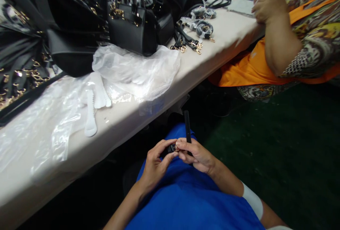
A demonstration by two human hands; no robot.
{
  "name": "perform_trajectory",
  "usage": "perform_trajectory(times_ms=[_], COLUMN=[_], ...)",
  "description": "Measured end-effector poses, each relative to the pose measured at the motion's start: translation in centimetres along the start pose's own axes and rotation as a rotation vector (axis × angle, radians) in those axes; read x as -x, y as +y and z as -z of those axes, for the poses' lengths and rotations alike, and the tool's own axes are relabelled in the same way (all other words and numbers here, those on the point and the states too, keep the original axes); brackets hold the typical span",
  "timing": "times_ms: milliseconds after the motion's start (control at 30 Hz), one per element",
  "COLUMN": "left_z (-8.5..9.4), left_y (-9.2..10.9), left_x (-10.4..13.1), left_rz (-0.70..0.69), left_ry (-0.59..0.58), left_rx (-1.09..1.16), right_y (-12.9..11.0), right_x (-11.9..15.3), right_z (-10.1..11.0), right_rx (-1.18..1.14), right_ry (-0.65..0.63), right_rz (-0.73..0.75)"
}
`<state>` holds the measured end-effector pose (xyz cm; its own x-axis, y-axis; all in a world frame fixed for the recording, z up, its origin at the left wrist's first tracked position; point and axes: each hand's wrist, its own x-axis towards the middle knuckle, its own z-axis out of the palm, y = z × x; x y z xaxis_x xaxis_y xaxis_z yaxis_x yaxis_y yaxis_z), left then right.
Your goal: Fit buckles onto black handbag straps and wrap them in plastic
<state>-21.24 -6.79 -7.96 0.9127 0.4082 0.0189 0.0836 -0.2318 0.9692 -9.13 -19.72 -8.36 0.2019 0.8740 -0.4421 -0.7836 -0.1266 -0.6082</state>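
Observation:
Above the blue cloth on my lap, my left hand [159, 161] pinches a small black piece with gold-coloured metal [173, 148] between thumb and fingers. My right hand [196, 155] grips the other side of that same piece, so the two hands nearly meet. From between the right fingers a narrow black strap [187, 125] sticks upward. Whether the strap and the small piece are joined cannot be made out, as my fingers cover the place between them.
On the white table [127, 127] are black handbags [130, 28], clear plastic bags [138, 70], white toothed plastic strips [90, 116] and straps with gold clasps [190, 42]. More black straps [23, 78] lie left. A co-worker in an orange apron [247, 67] sits at the right.

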Motion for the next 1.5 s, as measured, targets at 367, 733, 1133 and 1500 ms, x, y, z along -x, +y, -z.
perform_trajectory(times_ms=[367, 733, 1133, 1500], left_z=[2.0, 1.7, 1.9, 2.1], left_y=[-0.9, -0.9, -0.6, -0.5], left_x=[-0.7, -2.4, -1.6, -1.1], left_rz=[0.313, 0.308, 0.374, 0.338], left_ry=[0.226, 0.288, 0.167, 0.133], left_rx=[0.583, 0.919, 0.968, 0.789], right_y=[1.2, 2.3, 2.2, 1.2], right_x=[-0.5, -0.5, -0.7, -1.2], right_z=[0.7, 0.1, 0.8, 0.9], right_rx=[-0.162, 0.121, 0.116, 0.196], right_ry=[-0.175, -0.345, -0.502, -0.539], right_rz=[0.033, -0.151, -0.236, -0.310])
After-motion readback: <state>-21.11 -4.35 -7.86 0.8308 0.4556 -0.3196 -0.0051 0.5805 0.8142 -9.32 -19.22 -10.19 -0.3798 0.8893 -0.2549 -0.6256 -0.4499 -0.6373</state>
